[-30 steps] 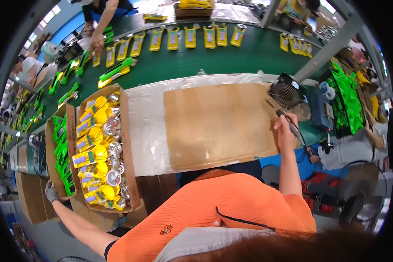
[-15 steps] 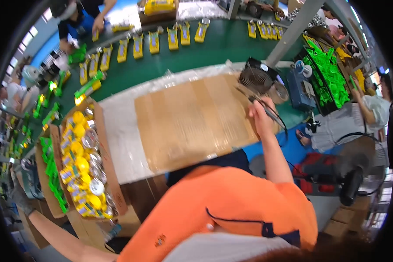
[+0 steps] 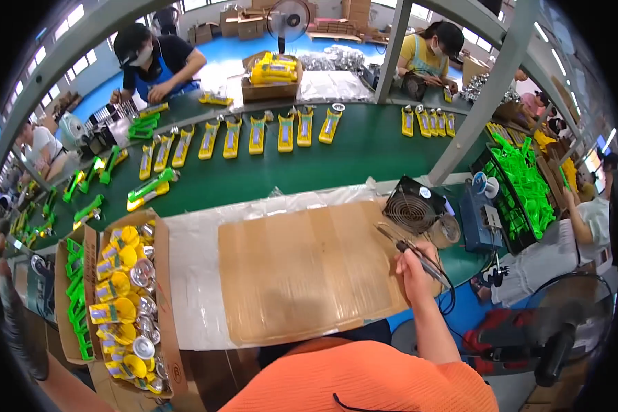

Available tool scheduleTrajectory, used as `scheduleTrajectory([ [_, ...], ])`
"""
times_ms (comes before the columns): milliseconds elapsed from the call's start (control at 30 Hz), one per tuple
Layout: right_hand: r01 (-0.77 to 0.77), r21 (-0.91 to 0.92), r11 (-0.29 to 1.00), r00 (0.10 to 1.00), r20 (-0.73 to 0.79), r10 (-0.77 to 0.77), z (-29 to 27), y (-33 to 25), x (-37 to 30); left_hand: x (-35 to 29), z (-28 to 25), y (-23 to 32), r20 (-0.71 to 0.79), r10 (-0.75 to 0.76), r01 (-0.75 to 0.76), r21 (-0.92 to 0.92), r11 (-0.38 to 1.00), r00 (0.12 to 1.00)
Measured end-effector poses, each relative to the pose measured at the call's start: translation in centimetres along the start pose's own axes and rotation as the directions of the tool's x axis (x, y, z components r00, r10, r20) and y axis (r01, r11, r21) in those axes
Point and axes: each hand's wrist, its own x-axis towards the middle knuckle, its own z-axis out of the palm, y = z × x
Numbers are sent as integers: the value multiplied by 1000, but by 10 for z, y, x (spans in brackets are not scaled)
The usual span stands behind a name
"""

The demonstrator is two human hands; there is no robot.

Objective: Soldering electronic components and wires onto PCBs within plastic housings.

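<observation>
My right hand (image 3: pixel 415 275) is closed around a soldering iron (image 3: pixel 422 257) with a black cable, above the right edge of a flat cardboard sheet (image 3: pixel 302 275). The iron's thin tip points up and left. My left hand (image 3: pixel 17 316), in a dark glove, reaches out at the far left rim. Its fingers are dark and distorted there, so its grip is unclear. Nearest to it stands a narrow box of green plastic parts (image 3: pixel 77 295). Beside that, a cardboard box (image 3: pixel 168 309) holds yellow pieces with shiny round reflectors (image 3: pixel 143 273).
Beyond the sheet runs a green belt (image 3: pixel 254 175) with yellow lamp bodies (image 3: pixel 256 135) in a row. A small black fan (image 3: pixel 412 206), a tape roll (image 3: pixel 446 230), a blue soldering station (image 3: pixel 481 220) and a black crate (image 3: pixel 522 192) stand right. Co-workers sit across; grey posts rise between.
My view has tilted up, showing more of the belt and the co-workers. My gloved left hand has moved farther forward along the left rim. The right hand still holds the soldering iron.
</observation>
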Motion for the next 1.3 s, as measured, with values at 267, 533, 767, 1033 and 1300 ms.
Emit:
scheduleTrajectory([
  [267, -72, 31, 997, 997, 25, 72, -4, -2, -11, 15, -8, -12, 394, 578, -644, 48, 764, 715],
  [533, -79, 27, 997, 997, 19, 79, -2, -6, -3, -29, 37, 17, 399, 591, -576, -172, 799, 701],
  [767, -136, 59, 989, 991, -5, 136, -3, -5, -1, -37, 76, 16, 561, 458, -460, -149, 875, 690],
  [1033, -183, 88, 979, 983, 16, 182, -8, -1, -3, -103, 112, 28, 941, 203, -509, -39, 860, 271],
  [1300, -153, 60, 986, 988, 41, 151, -8, -4, -1, -146, 119, 24, 999, 53, -512, -42, 858, 7],
])
